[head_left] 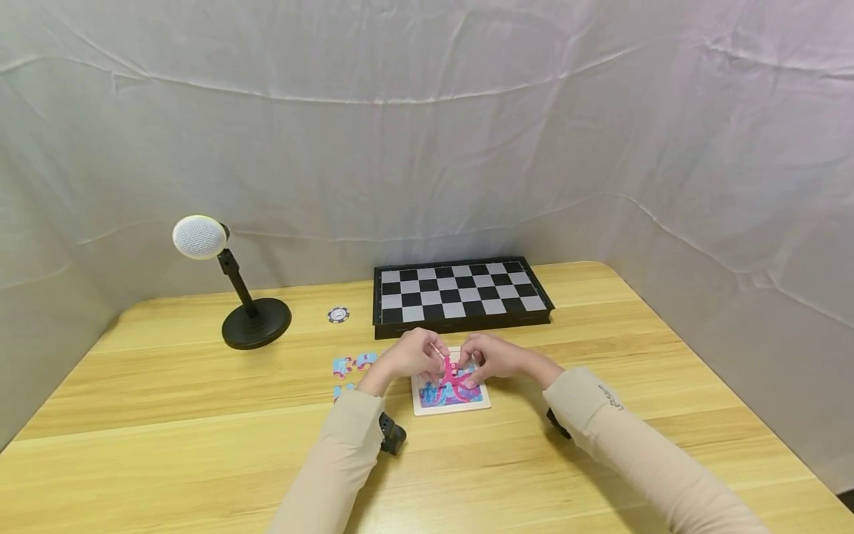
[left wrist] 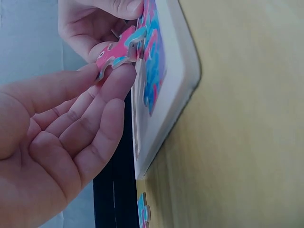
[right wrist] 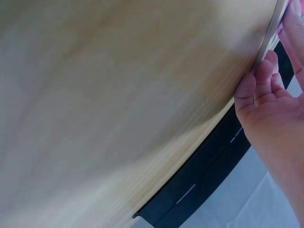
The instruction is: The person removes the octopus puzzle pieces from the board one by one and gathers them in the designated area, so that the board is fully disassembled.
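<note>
Thumb and fingertips of my left hand (head_left: 411,354) pinch a pink-and-blue jigsaw piece (left wrist: 119,51) with a printed eye, tilted over the top part of a puzzle tray. The pale-rimmed tray (head_left: 427,411) lies flat on the table, filled in its lower part with a pink octopus picture (head_left: 448,393). My right hand (head_left: 492,356) rests at the tray's right side, its thumb on the picture and its index finger close to the held piece. In the right wrist view, its other fingers (right wrist: 263,80) lie loosely bent against the tray's edge.
Several loose jigsaw pieces (head_left: 342,367) lie left of the tray, partly behind my left wrist. A black-framed checkerboard box (head_left: 460,324) stands just behind. Farther left are a poker chip (head_left: 338,315) and a microphone on a round-based stand (head_left: 256,324). White cloth (head_left: 427,148) encloses the table.
</note>
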Available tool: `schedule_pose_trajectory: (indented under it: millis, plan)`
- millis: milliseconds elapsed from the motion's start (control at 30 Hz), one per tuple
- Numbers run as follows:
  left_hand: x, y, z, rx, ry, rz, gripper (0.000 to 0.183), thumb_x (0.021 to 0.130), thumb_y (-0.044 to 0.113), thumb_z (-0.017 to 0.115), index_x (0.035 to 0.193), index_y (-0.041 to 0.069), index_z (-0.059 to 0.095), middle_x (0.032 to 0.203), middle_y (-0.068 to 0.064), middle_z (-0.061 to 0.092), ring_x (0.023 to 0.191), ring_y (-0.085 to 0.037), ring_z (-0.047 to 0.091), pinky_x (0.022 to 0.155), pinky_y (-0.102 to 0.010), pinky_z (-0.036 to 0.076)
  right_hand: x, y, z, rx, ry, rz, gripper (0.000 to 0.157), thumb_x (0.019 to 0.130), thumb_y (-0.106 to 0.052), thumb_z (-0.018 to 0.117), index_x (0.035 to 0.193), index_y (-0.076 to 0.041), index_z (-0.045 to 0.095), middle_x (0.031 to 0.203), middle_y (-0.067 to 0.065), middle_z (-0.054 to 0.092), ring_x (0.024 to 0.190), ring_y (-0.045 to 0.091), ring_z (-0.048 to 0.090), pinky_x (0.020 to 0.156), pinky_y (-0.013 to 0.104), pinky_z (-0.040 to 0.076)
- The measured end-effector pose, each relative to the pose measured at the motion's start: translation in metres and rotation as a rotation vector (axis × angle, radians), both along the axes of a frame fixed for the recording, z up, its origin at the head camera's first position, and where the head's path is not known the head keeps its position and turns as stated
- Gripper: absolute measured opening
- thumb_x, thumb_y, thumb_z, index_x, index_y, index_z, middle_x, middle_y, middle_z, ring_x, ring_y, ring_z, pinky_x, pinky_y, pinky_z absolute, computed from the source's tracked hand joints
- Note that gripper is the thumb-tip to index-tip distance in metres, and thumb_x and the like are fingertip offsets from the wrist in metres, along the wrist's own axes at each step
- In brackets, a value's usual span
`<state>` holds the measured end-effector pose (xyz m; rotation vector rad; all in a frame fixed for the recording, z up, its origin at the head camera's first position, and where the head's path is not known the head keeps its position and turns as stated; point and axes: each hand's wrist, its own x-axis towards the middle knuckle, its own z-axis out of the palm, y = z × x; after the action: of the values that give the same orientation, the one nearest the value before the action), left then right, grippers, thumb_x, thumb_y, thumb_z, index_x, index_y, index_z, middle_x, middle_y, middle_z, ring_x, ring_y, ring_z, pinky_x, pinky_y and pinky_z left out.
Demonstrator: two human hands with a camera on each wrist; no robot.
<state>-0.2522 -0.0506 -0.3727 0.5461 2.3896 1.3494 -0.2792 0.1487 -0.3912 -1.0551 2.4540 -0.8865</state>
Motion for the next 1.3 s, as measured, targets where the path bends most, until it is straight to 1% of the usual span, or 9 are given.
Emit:
schedule_pose_trajectory:
  millis: [33, 67, 167, 267, 300, 467, 800, 967, 1300]
  plan:
    - [0.000, 0.000, 0.000, 0.000, 0.001, 0.002, 0.012, 0.078, -0.008, 0.060, 0.089, -0.004, 0.056, 0.066, -0.010, 0.060, 0.059, -0.023, 0.062, 0.056, -0.031, 0.051, 0.000, 0.000, 0.000, -0.008, -0.003, 0.007, 0.020, 0.069, -0.021, 0.076, 0.080, -0.009, 0.064, 0.081, 0.002, 0.048, 0.071, 0.017, 0.042, 0.064, 0.028, 0.036]
    - [0.000, 0.000, -0.001, -0.002, 0.003, 0.004, 0.012, 0.078, -0.008, 0.060, 0.089, -0.004, 0.056, 0.066, -0.010, 0.060, 0.059, -0.023, 0.062, 0.056, -0.031, 0.051, -0.005, 0.003, -0.006, -0.028, 0.010, 0.034, 0.021, 0.070, -0.024, 0.075, 0.081, -0.011, 0.064, 0.081, 0.001, 0.048, 0.071, 0.016, 0.041, 0.063, 0.027, 0.035]
    - [0.000, 0.000, -0.001, -0.004, 0.005, 0.011, 0.012, 0.078, -0.008, 0.060, 0.089, -0.004, 0.057, 0.067, -0.010, 0.060, 0.059, -0.024, 0.062, 0.057, -0.031, 0.051, -0.005, 0.004, -0.006, -0.050, 0.018, 0.061, 0.023, 0.070, -0.030, 0.074, 0.081, -0.013, 0.065, 0.080, 0.000, 0.047, 0.070, 0.015, 0.041, 0.062, 0.027, 0.036]
    - [-0.001, 0.000, 0.000, -0.010, 0.011, 0.022, 0.012, 0.078, -0.007, 0.061, 0.089, -0.004, 0.057, 0.067, -0.010, 0.060, 0.058, -0.023, 0.062, 0.057, -0.030, 0.051, -0.004, 0.003, -0.005, -0.043, 0.015, 0.043, 0.021, 0.070, -0.025, 0.075, 0.082, -0.011, 0.065, 0.080, 0.001, 0.048, 0.070, 0.016, 0.041, 0.062, 0.026, 0.035]
    - [-0.001, -0.001, 0.000, -0.010, 0.013, 0.026, 0.012, 0.078, -0.007, 0.061, 0.089, -0.004, 0.057, 0.067, -0.010, 0.060, 0.058, -0.022, 0.062, 0.057, -0.030, 0.051, 0.001, 0.001, 0.001, -0.027, -0.006, 0.012, 0.020, 0.070, -0.021, 0.075, 0.081, -0.008, 0.065, 0.080, 0.003, 0.048, 0.071, 0.018, 0.042, 0.063, 0.027, 0.036]
    - [-0.001, -0.003, 0.000, -0.012, 0.012, 0.054, 0.013, 0.078, -0.006, 0.062, 0.090, -0.003, 0.058, 0.067, -0.009, 0.060, 0.058, -0.021, 0.062, 0.056, -0.029, 0.050, 0.002, -0.002, 0.002, 0.017, -0.011, -0.034, 0.018, 0.070, -0.014, 0.075, 0.083, -0.007, 0.065, 0.080, 0.003, 0.048, 0.072, 0.017, 0.041, 0.064, 0.026, 0.034]
    - [-0.001, -0.014, 0.000, -0.007, 0.015, 0.073, 0.012, 0.078, -0.005, 0.063, 0.090, -0.004, 0.059, 0.069, -0.008, 0.062, 0.060, -0.020, 0.061, 0.057, -0.029, 0.050, 0.002, -0.002, 0.002, 0.020, -0.009, -0.030, 0.019, 0.069, -0.014, 0.075, 0.083, -0.007, 0.065, 0.081, 0.002, 0.048, 0.071, 0.016, 0.041, 0.064, 0.025, 0.035]
    - [0.000, -0.021, 0.001, 0.032, -0.006, 0.081, 0.014, 0.077, -0.007, 0.062, 0.091, -0.006, 0.058, 0.071, -0.010, 0.061, 0.061, -0.022, 0.062, 0.058, -0.031, 0.051, 0.002, -0.003, 0.002, 0.022, -0.005, -0.034, 0.018, 0.068, -0.013, 0.076, 0.083, -0.008, 0.066, 0.080, 0.002, 0.048, 0.071, 0.016, 0.040, 0.064, 0.026, 0.035]
    - [-0.001, -0.039, -0.003, 0.070, -0.013, 0.063, 0.014, 0.079, -0.005, 0.061, 0.092, -0.007, 0.057, 0.074, -0.011, 0.062, 0.060, -0.019, 0.060, 0.057, -0.031, 0.050, 0.003, -0.002, 0.003, 0.007, -0.005, -0.027, 0.021, 0.067, -0.012, 0.076, 0.084, -0.007, 0.066, 0.079, 0.004, 0.047, 0.070, 0.017, 0.039, 0.063, 0.026, 0.034]
